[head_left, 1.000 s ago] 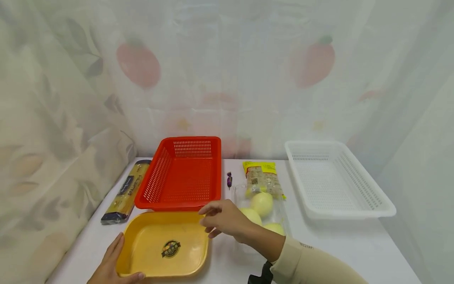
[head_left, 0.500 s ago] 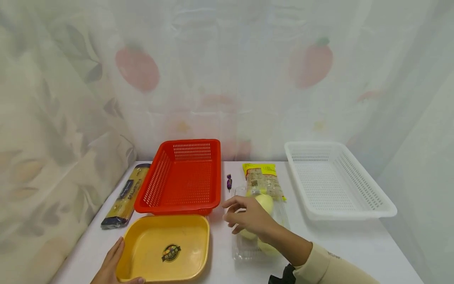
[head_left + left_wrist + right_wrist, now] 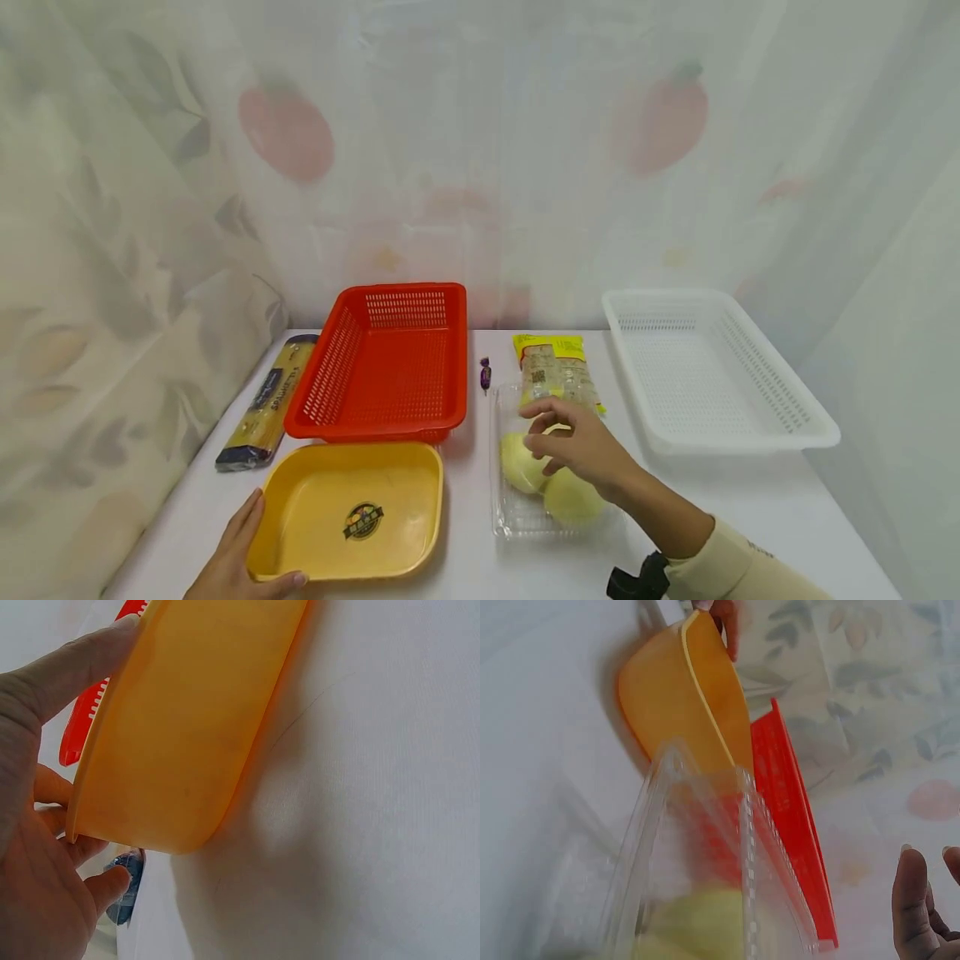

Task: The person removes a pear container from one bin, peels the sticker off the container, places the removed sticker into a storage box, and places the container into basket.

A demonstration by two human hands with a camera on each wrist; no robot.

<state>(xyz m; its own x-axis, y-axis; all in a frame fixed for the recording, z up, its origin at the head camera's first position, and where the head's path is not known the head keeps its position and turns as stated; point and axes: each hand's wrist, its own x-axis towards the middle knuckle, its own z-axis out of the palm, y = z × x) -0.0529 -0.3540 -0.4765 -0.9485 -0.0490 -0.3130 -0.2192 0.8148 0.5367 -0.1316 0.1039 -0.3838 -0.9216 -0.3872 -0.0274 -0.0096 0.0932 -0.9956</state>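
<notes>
My left hand (image 3: 236, 554) grips the near left corner of a yellow plastic tray (image 3: 405, 500) with a round label. In the left wrist view its thumb lies on the rim of the tray (image 3: 187, 727), with the fingers round the corner. My right hand (image 3: 581, 437), fingers loosely bent and holding nothing, hovers over a clear plastic box (image 3: 517, 523). Pale yellow round pieces (image 3: 573, 498), like peeled onions or fruit, sit in the box; the hand partly hides them. The right wrist view shows the right hand's fingers (image 3: 911, 900) apart from the box wall (image 3: 746, 847).
Behind the yellow tray stands a red basket (image 3: 405, 375), with a spaghetti pack (image 3: 266, 404) to its left. A small purple wrapped candy (image 3: 485, 375) and a yellow-topped bag (image 3: 555, 367) lie towards the back. At the right is a white basket (image 3: 705, 383).
My right hand has moved right, from beside the yellow tray's right end to above the clear box. The left hand stays on the tray.
</notes>
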